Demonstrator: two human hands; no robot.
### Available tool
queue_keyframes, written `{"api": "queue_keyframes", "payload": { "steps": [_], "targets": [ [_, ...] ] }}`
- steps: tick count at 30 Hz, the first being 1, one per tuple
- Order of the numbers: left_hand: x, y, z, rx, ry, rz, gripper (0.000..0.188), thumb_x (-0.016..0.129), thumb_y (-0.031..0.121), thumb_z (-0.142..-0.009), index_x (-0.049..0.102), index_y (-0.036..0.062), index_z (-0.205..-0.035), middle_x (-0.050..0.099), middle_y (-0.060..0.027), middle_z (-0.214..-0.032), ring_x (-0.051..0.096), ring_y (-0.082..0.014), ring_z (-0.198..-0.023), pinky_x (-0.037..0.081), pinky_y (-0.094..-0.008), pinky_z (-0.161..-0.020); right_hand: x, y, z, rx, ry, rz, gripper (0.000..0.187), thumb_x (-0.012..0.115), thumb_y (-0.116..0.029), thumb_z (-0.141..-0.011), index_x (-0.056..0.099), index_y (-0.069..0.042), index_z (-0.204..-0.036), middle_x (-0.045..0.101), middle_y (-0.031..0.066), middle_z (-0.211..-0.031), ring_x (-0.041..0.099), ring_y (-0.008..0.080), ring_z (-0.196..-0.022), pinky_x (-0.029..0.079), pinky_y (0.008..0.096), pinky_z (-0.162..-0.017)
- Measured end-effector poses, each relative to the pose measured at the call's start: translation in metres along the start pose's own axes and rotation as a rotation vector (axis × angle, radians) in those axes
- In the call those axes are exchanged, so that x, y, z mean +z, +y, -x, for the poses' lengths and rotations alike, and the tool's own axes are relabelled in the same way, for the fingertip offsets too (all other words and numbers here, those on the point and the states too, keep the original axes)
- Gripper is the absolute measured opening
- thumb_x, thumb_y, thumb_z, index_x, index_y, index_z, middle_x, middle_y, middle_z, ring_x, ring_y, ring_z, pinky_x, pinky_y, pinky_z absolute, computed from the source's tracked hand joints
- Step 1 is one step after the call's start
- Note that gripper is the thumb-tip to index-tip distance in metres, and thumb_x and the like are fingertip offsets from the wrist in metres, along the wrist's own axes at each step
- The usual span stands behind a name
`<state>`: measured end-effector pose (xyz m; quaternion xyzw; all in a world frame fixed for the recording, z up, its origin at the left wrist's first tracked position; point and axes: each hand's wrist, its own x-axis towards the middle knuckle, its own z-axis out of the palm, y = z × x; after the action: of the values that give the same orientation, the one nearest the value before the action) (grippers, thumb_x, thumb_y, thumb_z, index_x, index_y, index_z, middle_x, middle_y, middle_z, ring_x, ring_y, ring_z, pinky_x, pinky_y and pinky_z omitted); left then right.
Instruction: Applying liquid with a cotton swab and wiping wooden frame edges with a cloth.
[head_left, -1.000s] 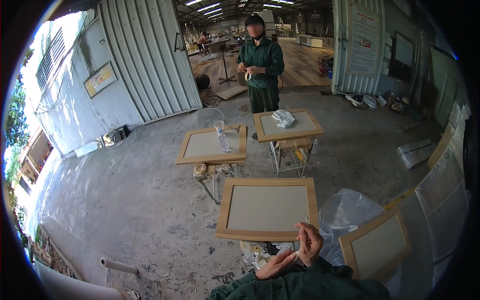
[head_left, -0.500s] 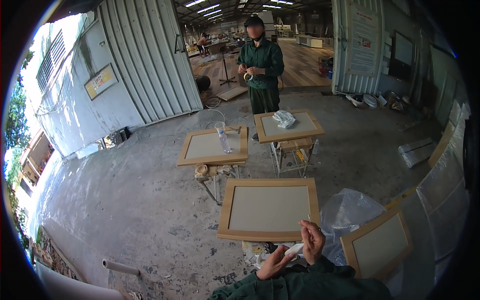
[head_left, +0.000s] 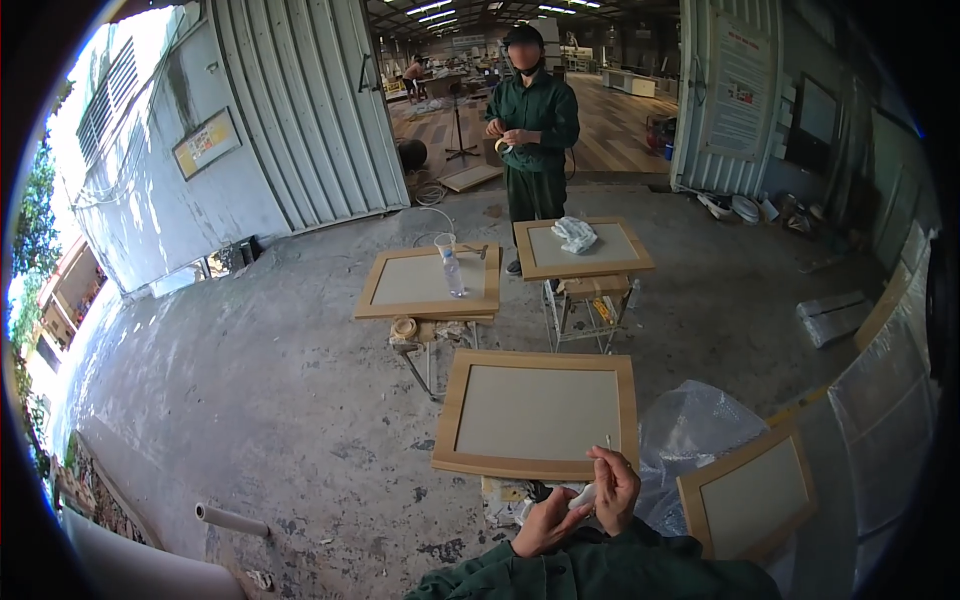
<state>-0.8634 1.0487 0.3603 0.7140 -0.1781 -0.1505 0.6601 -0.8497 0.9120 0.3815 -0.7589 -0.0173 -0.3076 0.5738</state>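
Note:
Just past my hands lies a wood-framed panel (head_left: 540, 410) with a pale grey centre, on a low stand. My left hand (head_left: 547, 526) is closed around a small white flat piece (head_left: 581, 497), whose kind I cannot make out. Upright in the pinched fingers of my right hand (head_left: 615, 490) is a thin pale stick (head_left: 608, 441), its tip over the panel's near right corner. Both hands are close together at the panel's near edge, the right one slightly farther forward.
Two more framed panels rest on stands ahead; one bears a plastic bottle (head_left: 453, 274) and a cup, the other a crumpled white cloth (head_left: 574, 235). A person in green (head_left: 535, 125) stands behind, holding a tape roll. At right are bubble wrap (head_left: 690, 430) and a leaning framed panel (head_left: 750, 495).
My right hand has lowered slightly and shifted left, the stick with it. The white piece has tilted and shows less of its face. The view has shifted a little.

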Motion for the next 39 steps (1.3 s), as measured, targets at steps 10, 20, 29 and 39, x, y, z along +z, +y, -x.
{"api": "queue_keyframes", "payload": {
  "steps": [10,20,29,39],
  "targets": [
    [-0.002,-0.011,-0.002,0.152,0.129,-0.124,0.031,0.067,0.024,-0.084,0.050,0.0029,-0.100,0.050,-0.0088,-0.063,0.047,-0.0142,-0.053,0.039,-0.0281,-0.049,0.000,-0.001,0.001,0.033,-0.032,-0.042,0.017,0.052,-0.006,-0.091,0.060,-0.001,-0.105,0.064,0.0100,-0.094,0.060,0.0175,-0.086,0.047,0.0273,-0.076],
    [-0.010,-0.004,-0.003,0.068,-0.019,0.114,0.035,0.051,0.028,-0.094,0.048,0.0015,-0.117,0.060,-0.0115,-0.089,0.058,-0.0157,-0.081,0.045,-0.0266,-0.074,0.010,-0.004,-0.003,-0.029,-0.023,-0.008,0.015,0.055,-0.004,-0.089,0.061,-0.002,-0.103,0.064,0.0087,-0.092,0.060,0.0155,-0.082,0.047,0.0254,-0.072],
    [-0.013,0.005,-0.008,-0.026,-0.113,-0.039,0.032,0.048,0.027,-0.095,0.050,0.0017,-0.114,0.058,-0.0148,-0.085,0.058,-0.0211,-0.077,0.045,-0.0295,-0.070,0.015,0.000,-0.001,0.020,-0.056,-0.106,0.019,0.053,-0.001,-0.089,0.059,-0.003,-0.107,0.062,0.0072,-0.094,0.051,0.0073,-0.060,0.043,0.0205,-0.052],
    [0.007,-0.004,-0.013,-0.010,-0.082,-0.074,0.025,0.049,0.028,-0.095,0.048,0.0032,-0.093,0.052,-0.0137,-0.070,0.051,-0.0246,-0.061,0.041,-0.0339,-0.057,0.005,0.009,-0.011,0.100,-0.104,-0.159,0.021,0.052,0.000,-0.087,0.060,-0.002,-0.107,0.062,0.0083,-0.095,0.052,0.0085,-0.059,0.044,0.0212,-0.049]
  ]
}}
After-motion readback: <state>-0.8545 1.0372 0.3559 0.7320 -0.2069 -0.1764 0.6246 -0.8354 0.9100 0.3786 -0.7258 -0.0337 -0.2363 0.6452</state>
